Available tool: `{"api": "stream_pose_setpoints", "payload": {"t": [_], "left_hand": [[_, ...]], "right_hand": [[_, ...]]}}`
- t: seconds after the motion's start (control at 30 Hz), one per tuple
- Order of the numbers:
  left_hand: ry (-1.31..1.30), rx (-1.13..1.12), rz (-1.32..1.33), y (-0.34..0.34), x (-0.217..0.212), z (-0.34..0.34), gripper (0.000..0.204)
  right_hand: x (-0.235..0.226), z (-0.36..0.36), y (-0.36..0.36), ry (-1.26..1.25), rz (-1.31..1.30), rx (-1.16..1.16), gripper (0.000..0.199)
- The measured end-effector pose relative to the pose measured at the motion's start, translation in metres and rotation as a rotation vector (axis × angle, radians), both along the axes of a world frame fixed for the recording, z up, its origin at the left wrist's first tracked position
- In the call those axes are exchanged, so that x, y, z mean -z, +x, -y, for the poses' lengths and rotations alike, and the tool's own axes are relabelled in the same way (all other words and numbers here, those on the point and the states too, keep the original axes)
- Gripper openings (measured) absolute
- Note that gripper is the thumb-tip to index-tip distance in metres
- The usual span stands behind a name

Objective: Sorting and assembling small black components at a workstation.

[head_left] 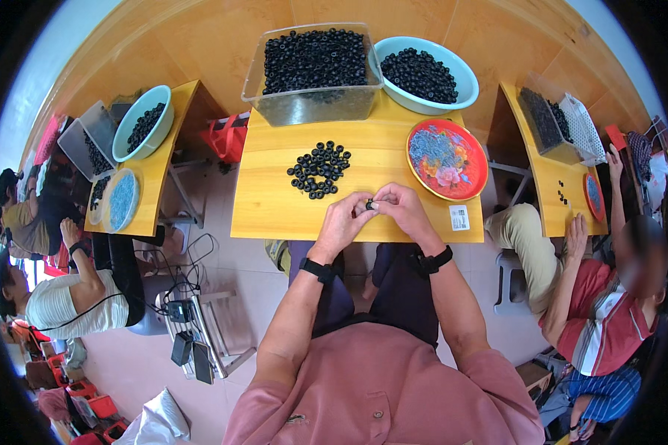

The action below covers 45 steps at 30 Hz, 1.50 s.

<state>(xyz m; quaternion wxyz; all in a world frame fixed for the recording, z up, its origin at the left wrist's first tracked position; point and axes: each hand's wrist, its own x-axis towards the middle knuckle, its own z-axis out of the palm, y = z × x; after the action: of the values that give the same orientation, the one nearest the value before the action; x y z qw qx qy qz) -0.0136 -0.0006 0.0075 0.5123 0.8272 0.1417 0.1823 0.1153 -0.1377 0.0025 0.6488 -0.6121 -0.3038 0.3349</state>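
My left hand [343,222] is closed, pinching a small black ring [369,204] over the front part of the yellow table [274,215]. Against that ring press the closed fingertips of my right hand [401,209]; anything small between them is too hidden to make out. Just beyond my left hand lies a loose pile of black rings [319,169]. To the right of my hands sits a round red tray [473,185] with a flower print, holding many small blue-grey pieces [432,146]. A white label [459,218] is near the table's right front corner.
A clear plastic bin [304,111] and a light blue basin [460,100], both full of black rings, stand at the table's back. A red bag [226,139] hangs left of it. Other people work at side tables. A stool with cables [200,326] stands at left.
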Motion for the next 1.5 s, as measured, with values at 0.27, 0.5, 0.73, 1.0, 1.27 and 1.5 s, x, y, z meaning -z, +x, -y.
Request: {"api": "stream_pose_setpoints", "payload": {"t": [0.27,0.5,0.73,1.0,1.27,1.5], "left_hand": [[0.176,0.001,0.015,0.001,-0.002,0.006,0.033],[0.464,0.032,0.038,0.008,-0.001,0.012,0.027],[0.543,0.069,0.014,0.006,-0.008,0.015,0.024],[0.532,0.090,0.011,0.002,-0.009,0.010,0.024],[0.362,0.051,0.033,0.004,-0.011,0.013,0.038],[0.288,0.033,0.029,0.001,-0.003,0.013,0.035]], "right_hand": [[0.001,0.001,0.000,-0.002,-0.007,-0.013,0.006],[0.006,0.007,0.000,0.006,0.026,0.036,0.005],[0.011,0.004,-0.007,0.061,0.000,0.044,0.005],[0.009,0.004,-0.009,-0.004,0.063,0.036,0.007],[-0.002,0.011,0.006,-0.050,-0.085,-0.017,0.012],[-0.101,0.016,0.096,-0.216,0.415,0.277,0.027]]}}
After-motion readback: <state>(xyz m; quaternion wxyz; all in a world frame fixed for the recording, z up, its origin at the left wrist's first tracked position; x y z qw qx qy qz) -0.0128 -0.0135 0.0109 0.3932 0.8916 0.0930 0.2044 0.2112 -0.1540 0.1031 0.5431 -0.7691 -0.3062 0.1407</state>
